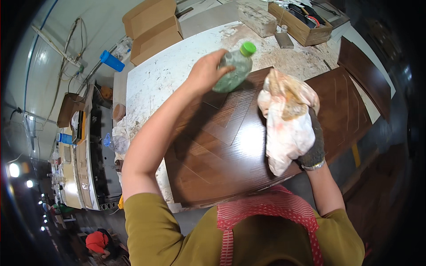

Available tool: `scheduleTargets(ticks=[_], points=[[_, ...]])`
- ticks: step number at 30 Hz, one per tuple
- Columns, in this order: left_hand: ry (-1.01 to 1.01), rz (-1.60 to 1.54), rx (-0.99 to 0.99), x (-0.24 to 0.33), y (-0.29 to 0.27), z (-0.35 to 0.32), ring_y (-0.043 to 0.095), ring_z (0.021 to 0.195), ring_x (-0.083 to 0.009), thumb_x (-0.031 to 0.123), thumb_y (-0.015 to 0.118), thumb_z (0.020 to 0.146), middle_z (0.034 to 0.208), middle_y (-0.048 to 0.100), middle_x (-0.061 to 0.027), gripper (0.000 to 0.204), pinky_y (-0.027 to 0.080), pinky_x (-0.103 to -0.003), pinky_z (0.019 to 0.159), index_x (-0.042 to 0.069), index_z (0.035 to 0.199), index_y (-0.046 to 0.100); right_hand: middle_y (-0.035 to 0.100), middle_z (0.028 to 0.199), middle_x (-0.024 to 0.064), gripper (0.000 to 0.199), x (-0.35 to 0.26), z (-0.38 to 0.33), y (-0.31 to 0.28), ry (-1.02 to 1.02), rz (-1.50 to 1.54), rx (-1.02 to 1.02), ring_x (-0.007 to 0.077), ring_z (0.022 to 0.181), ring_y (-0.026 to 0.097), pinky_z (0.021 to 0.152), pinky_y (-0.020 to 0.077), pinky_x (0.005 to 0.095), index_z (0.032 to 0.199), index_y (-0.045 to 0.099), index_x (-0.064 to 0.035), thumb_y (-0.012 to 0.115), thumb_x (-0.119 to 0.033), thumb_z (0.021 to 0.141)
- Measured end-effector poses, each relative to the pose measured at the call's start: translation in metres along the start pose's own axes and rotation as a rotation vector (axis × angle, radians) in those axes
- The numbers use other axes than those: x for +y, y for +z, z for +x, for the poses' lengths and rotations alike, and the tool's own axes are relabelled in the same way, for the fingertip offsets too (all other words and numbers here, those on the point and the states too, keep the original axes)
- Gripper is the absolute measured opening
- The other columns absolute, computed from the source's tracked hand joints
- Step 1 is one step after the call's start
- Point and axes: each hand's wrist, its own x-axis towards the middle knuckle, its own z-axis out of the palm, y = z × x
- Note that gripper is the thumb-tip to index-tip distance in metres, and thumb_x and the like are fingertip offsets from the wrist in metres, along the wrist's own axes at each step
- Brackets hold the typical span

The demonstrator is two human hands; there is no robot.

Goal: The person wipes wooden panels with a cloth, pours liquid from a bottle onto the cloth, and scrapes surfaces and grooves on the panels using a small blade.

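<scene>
My left hand [207, 71] grips a clear plastic bottle [233, 71] with a green cap, tilted on its side above a dark brown wooden door panel [213, 155]. The panel lies flat on a white workbench [159, 71] and has a glossy surface with grooved rectangles. My right hand [313, 148] wears a dark glove and clutches a crumpled, stained white rag [286, 119], held above the panel's right half. A metal bracelet sits on that wrist.
Cardboard boxes [153, 26] stand at the bench's far left. A wooden crate [299, 22] with tools and a wood block [257, 18] sit at the back. Another dark panel [366, 73] lies at right. A blue cylinder [112, 60] lies left. A person in red [98, 243] crouches below left.
</scene>
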Motion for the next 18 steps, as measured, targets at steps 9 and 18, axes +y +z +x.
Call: scheduleTargets(ticks=[9,18], points=[[-0.371,-0.190,0.317,-0.150,0.111,0.099,0.059,0.097,-0.0361,0.031,0.068,0.076,0.101,0.063,-0.0206,0.050,0.046,-0.040,0.084,0.001,0.114,0.054,0.049,0.129,0.0128,0.047,-0.002,-0.018,-0.014,-0.049,-0.421,0.018,0.0221,0.115,0.049,0.097,0.0402,0.0347,0.128,0.043,-0.0006,0.054,-0.025,0.090],[-0.233,-0.207,0.355,-0.112,-0.009,-0.032,0.062,0.088,-0.0280,0.021,0.052,0.088,0.091,0.067,-0.0139,0.024,0.046,-0.035,0.079,0.001,0.092,0.065,0.047,0.132,0.0105,0.044,-0.006,0.000,-0.039,0.088,0.187,0.084,0.0209,0.118,0.048,0.101,0.0390,0.0356,0.132,0.041,0.0003,0.043,-0.024,0.096]])
